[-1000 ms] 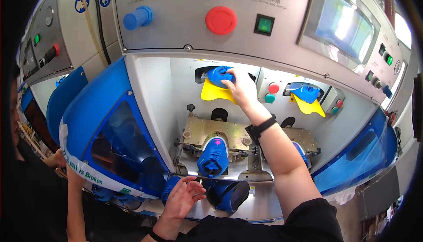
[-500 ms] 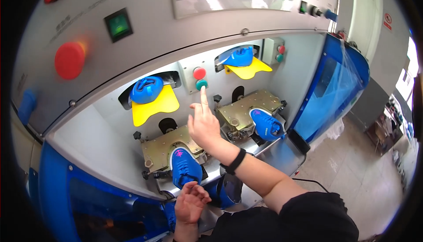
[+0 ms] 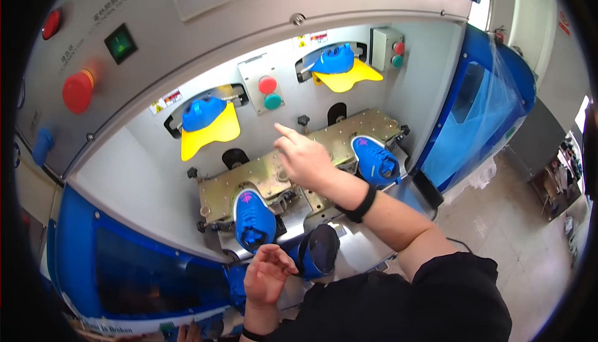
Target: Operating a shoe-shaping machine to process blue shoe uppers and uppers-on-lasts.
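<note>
The right hand [image 3: 305,158] points its forefinger toward the green button [image 3: 272,101], other fingers curled; the left hand [image 3: 266,275] hovers loosely spread beside a shoe [image 3: 316,251].

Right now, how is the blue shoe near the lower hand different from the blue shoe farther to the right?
The near blue shoe shows a pink mark on top; the far blue shoe shows none that I can make out. The near blue shoe sits just above the open left hand; the far blue shoe lies beyond the pointing right hand. Neither is touched. Both are bright blue and sit on drilled metal plates inside the machine.
</note>
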Demonstrator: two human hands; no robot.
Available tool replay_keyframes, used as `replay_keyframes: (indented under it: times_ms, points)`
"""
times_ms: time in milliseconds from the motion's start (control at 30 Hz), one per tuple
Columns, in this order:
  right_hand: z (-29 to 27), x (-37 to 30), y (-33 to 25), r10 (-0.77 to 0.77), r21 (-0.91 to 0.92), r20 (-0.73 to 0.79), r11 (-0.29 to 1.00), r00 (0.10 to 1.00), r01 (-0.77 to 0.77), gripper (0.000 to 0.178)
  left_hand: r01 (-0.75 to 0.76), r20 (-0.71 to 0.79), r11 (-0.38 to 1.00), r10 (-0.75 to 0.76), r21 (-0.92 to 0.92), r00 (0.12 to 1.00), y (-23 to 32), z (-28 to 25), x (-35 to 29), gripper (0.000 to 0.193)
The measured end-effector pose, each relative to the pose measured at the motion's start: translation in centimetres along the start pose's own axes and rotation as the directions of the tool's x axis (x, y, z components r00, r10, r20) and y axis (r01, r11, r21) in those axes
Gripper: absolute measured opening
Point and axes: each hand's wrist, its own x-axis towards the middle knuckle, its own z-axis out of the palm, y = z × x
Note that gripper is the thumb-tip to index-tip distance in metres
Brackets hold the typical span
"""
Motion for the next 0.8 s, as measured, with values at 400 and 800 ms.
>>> replay_keyframes:
  times_ms: [400, 800]
  points:
    - [-12.6, -18.4, 1.1, -0.121, 0.408, 0.409, 0.911, 0.905, -0.063, 0.012, -0.403, 0.731, 0.764, -0.128, 0.504, 0.671, -3.3, 24.8, 2.9, 0.058]
    - [-20.8, -24.7, 8.5, 0.014, 0.327, 0.457, 0.927, 0.889, -0.183, 0.012, -0.444, 0.648, 0.808, 0.104, 0.387, 0.755, -17.6, 29.9, 4.5, 0.058]
